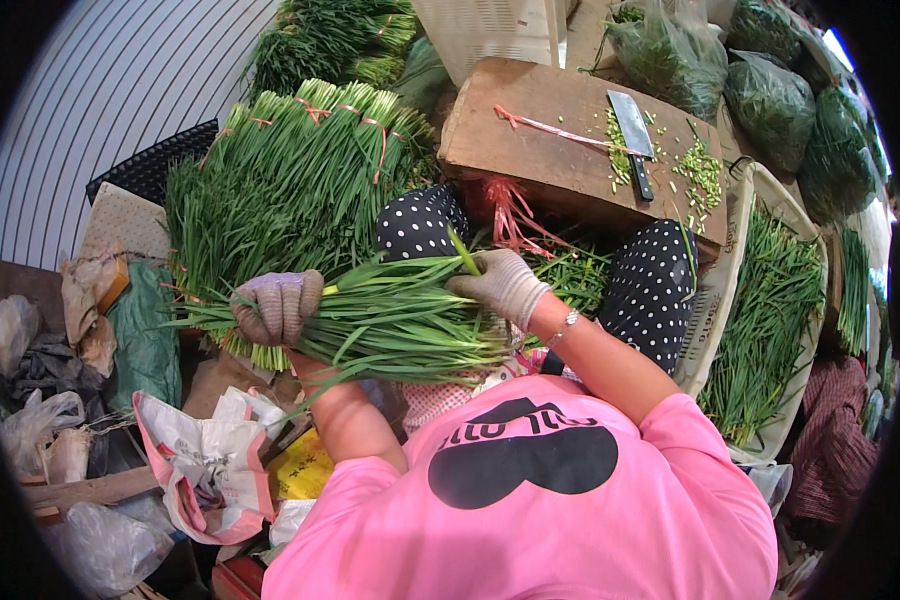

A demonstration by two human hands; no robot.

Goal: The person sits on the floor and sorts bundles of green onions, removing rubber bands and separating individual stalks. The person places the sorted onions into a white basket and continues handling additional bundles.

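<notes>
My left hand (279,306), in a knit work glove, grips a loose bunch of garlic chives (401,322) near its leafy end. The bunch lies across my lap with its stem ends toward the right. My right hand (499,283), gloved too, pinches a few blades and a wider yellow-green leaf (463,251) above the stem side. Beyond my knees stands a wooden chopping board (532,112). On it lie a cleaver (632,135), a pink plastic tie strip (555,129) and chopped stem ends (699,171).
Tied chive bundles (300,172) are piled at the left. A white plastic crate (810,375) of loose chives (765,322) stands at the right. Pink strips (506,214) hang from the board's near side. Filled plastic bags (769,97) sit at the back right, a woven sack (210,465) at the lower left.
</notes>
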